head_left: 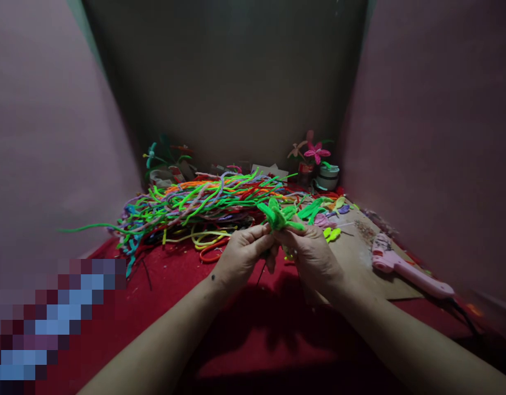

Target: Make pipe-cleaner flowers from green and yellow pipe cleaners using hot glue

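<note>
Between my two hands is a bright green pipe-cleaner flower (280, 215) with several looped petals spread outward. My left hand (245, 249) pinches it from the left, just under the petals. From the other side, the thumb and fingers of my right hand (314, 255) close on its base. A thin dark stem points down below the fingers. Beyond the hands lies a big tangled heap of coloured pipe cleaners (203, 200). Green looped pieces (312, 211) and a yellow piece (331, 235) rest just past my right hand.
A pink hot glue gun (413, 271) with a dark cord lies on a brown board (351, 263) at the right. Finished flowers (317, 152) stand at the back, near a small pale pot (327, 178). Red cloth (162, 307) covers the surface; walls rise on both sides.
</note>
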`<state>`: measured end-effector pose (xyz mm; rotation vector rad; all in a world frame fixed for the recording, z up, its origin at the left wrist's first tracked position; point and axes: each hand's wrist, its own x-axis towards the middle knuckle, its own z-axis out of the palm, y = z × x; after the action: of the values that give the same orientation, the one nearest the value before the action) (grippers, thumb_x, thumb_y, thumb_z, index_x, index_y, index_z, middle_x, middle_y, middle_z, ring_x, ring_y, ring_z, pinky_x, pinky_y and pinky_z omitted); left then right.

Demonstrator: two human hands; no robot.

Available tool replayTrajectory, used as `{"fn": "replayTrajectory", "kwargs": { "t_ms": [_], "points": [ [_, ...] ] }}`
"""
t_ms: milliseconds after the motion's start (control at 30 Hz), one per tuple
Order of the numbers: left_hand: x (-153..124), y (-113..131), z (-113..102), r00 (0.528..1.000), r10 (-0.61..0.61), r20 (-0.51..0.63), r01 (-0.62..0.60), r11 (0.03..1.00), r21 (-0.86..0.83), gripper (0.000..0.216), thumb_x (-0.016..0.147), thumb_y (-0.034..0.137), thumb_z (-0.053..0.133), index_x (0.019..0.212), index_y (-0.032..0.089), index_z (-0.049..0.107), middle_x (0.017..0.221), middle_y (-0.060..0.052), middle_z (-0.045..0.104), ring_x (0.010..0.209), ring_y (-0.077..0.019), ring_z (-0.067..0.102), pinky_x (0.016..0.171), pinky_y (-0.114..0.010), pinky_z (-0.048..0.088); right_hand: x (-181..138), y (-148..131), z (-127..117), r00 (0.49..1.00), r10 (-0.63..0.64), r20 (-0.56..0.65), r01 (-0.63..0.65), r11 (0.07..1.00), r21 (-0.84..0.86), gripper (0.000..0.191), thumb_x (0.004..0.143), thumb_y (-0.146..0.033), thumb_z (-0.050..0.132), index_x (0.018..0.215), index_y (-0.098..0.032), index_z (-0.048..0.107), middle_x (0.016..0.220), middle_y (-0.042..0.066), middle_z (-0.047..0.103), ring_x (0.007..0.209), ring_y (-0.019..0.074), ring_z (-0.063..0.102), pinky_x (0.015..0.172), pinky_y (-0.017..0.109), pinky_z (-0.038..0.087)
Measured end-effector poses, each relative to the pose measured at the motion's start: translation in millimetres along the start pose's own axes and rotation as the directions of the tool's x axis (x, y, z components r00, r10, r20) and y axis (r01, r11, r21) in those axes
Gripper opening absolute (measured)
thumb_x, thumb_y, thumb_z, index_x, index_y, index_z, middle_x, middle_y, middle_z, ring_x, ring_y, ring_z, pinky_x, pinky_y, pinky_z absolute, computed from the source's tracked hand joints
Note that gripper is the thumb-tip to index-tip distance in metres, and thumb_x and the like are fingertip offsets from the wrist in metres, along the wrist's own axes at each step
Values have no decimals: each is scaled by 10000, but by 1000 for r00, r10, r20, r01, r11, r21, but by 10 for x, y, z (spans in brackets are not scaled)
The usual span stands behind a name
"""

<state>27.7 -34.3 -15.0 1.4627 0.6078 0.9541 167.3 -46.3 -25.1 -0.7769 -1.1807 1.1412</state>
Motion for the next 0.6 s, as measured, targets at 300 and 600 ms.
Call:
{"fn": "replayTrajectory", "kwargs": {
  "t_ms": [300,600],
  "points": [
    [-30,270,5,892,347,-290,-262,919,295,468,663,218,703,1088,253,511,897,1,549,787,-117,552,717,-239,464,-37,-85,88,997,81,-5,-81,994,74,247,676,-355,697,533,-179,598,449,-59,361,439,62,221,441,251,155],
    [-107,324,-63,721,667,-189,-376,605,702,36,752,161,610,758,193,594,768,-14,574,745,-135,539,706,-262,441,-53,-172,217,988,139,69,-148,979,142,204,650,-283,713,511,-165,619,432,-58,375,422,51,237,429,239,153]
  ]
}}
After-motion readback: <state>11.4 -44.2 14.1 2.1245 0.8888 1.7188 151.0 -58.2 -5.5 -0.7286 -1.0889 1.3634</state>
